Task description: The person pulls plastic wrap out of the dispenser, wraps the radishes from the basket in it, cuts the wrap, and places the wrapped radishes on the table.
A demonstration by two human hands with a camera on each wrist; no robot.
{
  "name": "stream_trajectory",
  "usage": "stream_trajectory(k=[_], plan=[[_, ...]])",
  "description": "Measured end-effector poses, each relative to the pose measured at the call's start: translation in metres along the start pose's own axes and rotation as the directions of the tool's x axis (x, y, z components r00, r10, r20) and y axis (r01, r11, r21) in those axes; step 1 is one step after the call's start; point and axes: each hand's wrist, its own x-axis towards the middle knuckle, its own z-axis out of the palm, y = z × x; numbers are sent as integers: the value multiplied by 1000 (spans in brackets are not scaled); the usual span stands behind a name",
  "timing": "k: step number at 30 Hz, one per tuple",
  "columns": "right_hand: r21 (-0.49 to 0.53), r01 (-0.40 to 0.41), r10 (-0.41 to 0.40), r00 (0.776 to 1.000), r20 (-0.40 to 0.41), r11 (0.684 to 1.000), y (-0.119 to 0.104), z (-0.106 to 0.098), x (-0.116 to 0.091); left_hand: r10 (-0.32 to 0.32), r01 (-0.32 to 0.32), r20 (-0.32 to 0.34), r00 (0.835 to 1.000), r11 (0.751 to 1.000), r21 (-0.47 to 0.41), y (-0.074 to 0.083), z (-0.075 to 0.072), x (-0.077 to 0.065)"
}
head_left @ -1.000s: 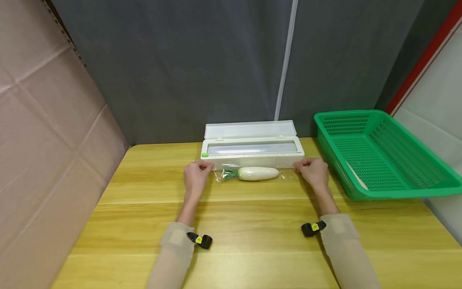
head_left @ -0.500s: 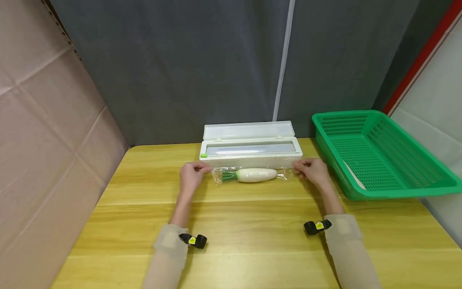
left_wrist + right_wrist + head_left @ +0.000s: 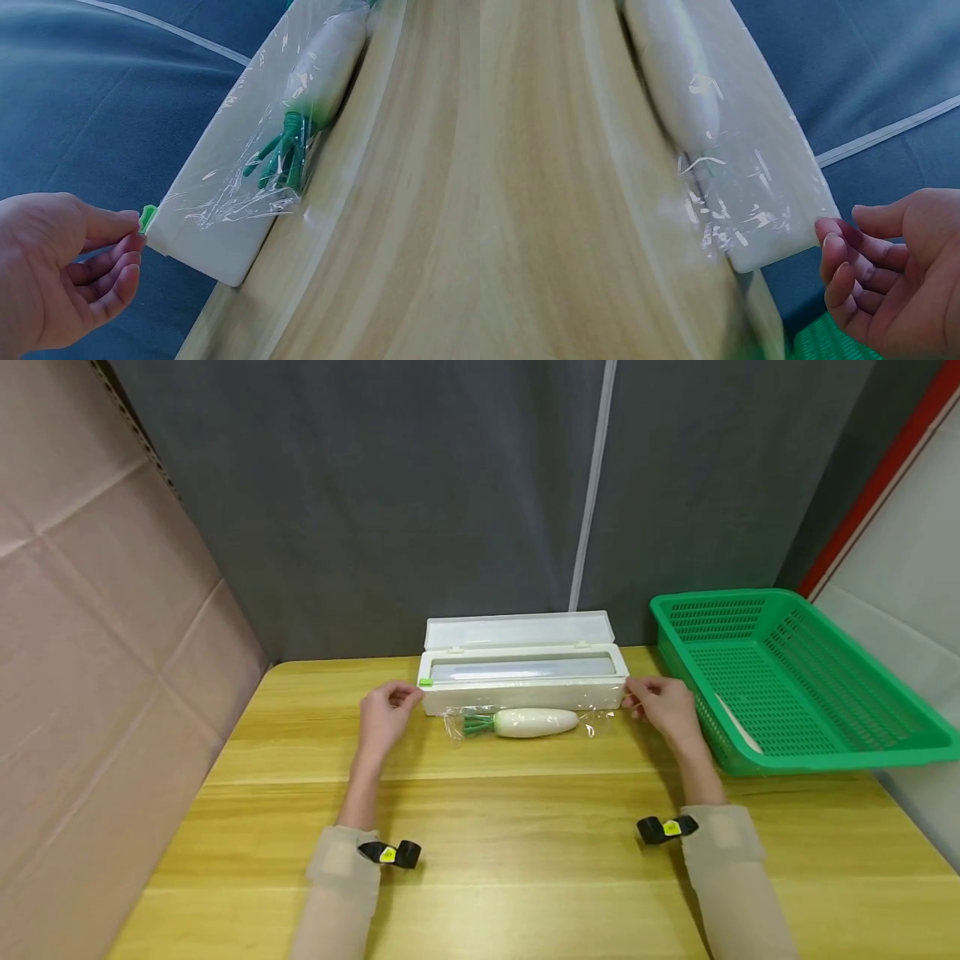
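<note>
– Where's the radish?
– The white radish (image 3: 536, 722) lies on its side on the wooden table (image 3: 525, 827), leaves pointing to nine o'clock.
– Wrapped in anything?
– Clear film (image 3: 454, 727) covers it, crinkled past both ends and running up over the front wall of the box.
– Which box?
– A long white box (image 3: 525, 651), just beside the radish at twelve o'clock. Its lid (image 3: 521, 632) is tipped back, and a green tab (image 3: 426, 682) sits at its nine o'clock end.
– And the hands?
– The left hand (image 3: 384, 718), at nine o'clock from the radish, pinches that tab between thumb and finger. The right hand (image 3: 670, 710), at three, has its fingers loosely bent and a fingertip at the box's corner; its thumb stands apart.
– Farther out?
– A green basket (image 3: 855, 763), between two and three o'clock, with a slim pale object (image 3: 738, 724) at its own eight o'clock. I can't tell what that is. A dark grey curtain (image 3: 360, 510) hangs behind, at twelve.
</note>
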Motion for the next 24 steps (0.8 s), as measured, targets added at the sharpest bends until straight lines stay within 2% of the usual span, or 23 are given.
stream_trajectory(k=[6, 18, 24], plan=[[11, 42, -42, 998, -43, 999, -9, -1, -1, 94, -95, -33, 995, 995, -16, 3, -2, 3], [-119, 170, -170, 985, 13, 978, -28, 13, -2, 70, -70, 85, 994, 998, -3, 0, 2, 3], [-93, 235, -229, 971, 72, 967, -35, 28, -2, 82, -82, 117, 990, 997, 0, -3, 7, 2]])
